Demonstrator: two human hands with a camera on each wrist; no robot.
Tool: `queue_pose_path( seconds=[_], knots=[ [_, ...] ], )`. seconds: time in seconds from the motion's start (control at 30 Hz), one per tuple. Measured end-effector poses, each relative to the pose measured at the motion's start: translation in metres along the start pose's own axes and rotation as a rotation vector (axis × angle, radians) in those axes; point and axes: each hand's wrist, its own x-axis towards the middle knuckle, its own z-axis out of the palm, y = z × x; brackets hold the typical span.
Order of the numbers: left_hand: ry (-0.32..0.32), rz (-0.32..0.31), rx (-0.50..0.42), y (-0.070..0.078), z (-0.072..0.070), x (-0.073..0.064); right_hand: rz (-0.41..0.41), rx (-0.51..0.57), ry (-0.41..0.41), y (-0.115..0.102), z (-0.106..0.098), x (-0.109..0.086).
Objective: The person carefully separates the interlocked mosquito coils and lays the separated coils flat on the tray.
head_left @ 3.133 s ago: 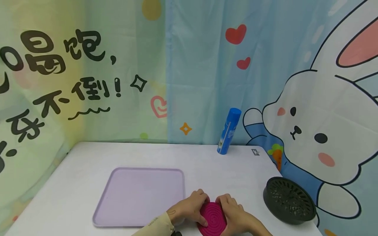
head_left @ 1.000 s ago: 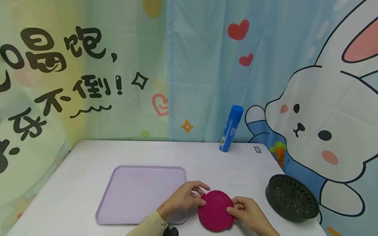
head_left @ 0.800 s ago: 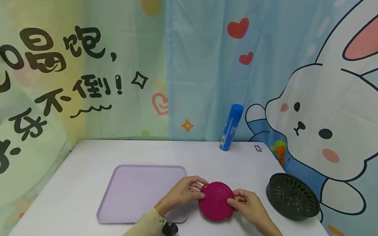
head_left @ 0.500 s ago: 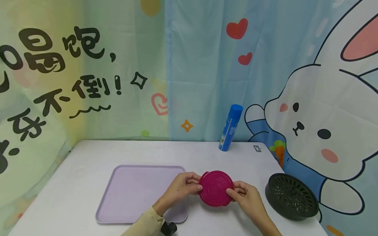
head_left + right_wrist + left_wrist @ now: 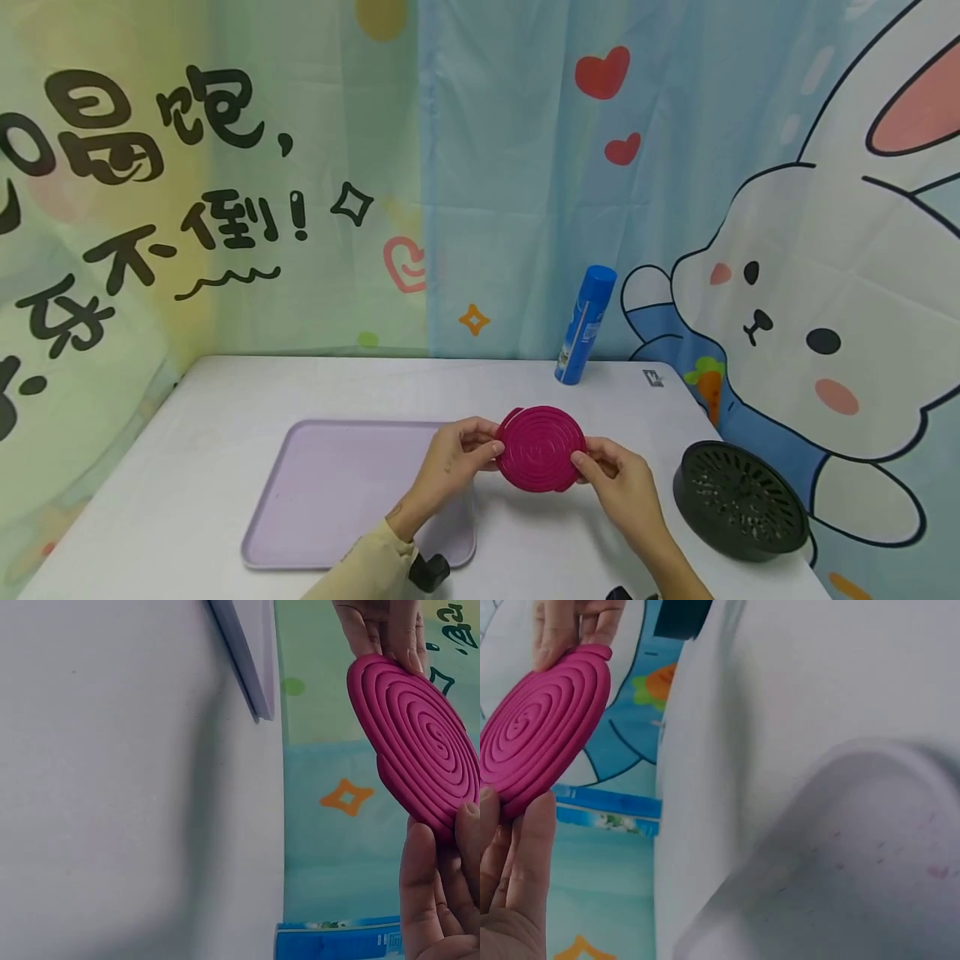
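Note:
A flat magenta spiral disc [image 5: 540,448], wound from one smooth, thick strand, is held up above the white table. Its face tilts toward the head camera, and its spiral shows clearly in the left wrist view [image 5: 536,724]. My left hand [image 5: 450,462] pinches its left rim between thumb and fingers. On the opposite side, my right hand [image 5: 622,492] grips the rim, thumb on the front face and fingers behind. The loose outer end of the strand lies beside the far hand's fingers in the left wrist view.
A pale purple tray [image 5: 330,500] lies on the white table [image 5: 240,400] at left. A blue spray can [image 5: 585,325] stands at the back. To the right sits a dark round perforated basket-like container [image 5: 738,500] near the table edge. A printed curtain hangs behind.
Both hands have raised the magenta disc from low over the front of the table, moving it up and away. The grip has shifted from cupping its sides to pinching its rim.

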Motion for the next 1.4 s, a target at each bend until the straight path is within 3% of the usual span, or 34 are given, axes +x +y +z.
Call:
queue_pose_path(
  seconds=[0.17, 0.37, 0.67, 1.1, 1.4],
  knots=[
    [0.032, 0.028, 0.035, 0.005, -0.003, 0.001, -0.043, 0.014, 0.033, -0.004, 0.001, 0.001],
    [0.117, 0.049, 0.072, 0.006, -0.003, 0.000, -0.046, 0.053, 0.077, -0.004, 0.004, 0.002],
    [0.230, 0.090, 0.130, 0.007, 0.000, 0.000, -0.105, -0.011, 0.117, -0.003, 0.004, 0.000],
    [0.258, 0.119, 0.136, 0.010, 0.002, -0.003, -0.105, -0.010, 0.140, -0.006, 0.005, -0.005],
    [0.266, 0.094, 0.131, 0.010, 0.002, -0.004, -0.104, -0.027, 0.150, -0.006, 0.010, -0.007]
  ],
)
